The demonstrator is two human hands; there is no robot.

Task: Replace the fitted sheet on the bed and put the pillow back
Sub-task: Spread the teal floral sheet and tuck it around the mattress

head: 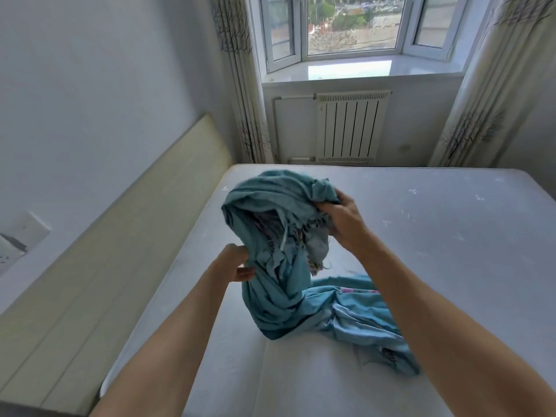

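Note:
A bunched teal fitted sheet (279, 236) is lifted above the bare white mattress (436, 236), and its lower part trails down onto the mattress toward my right arm. My right hand (343, 219) grips the upper bundle of the sheet from the right. My left hand (240, 263) pinches a fold of the sheet at its left side, lower down. A patterned purple and white inner side of the sheet shows in the folds. No pillow is in view.
A cream headboard (120, 236) runs along the left side of the bed against the wall. Beyond the far edge of the mattress stand a white radiator (349, 127) under a bay window (355, 28), with patterned curtains (240, 85) on both sides.

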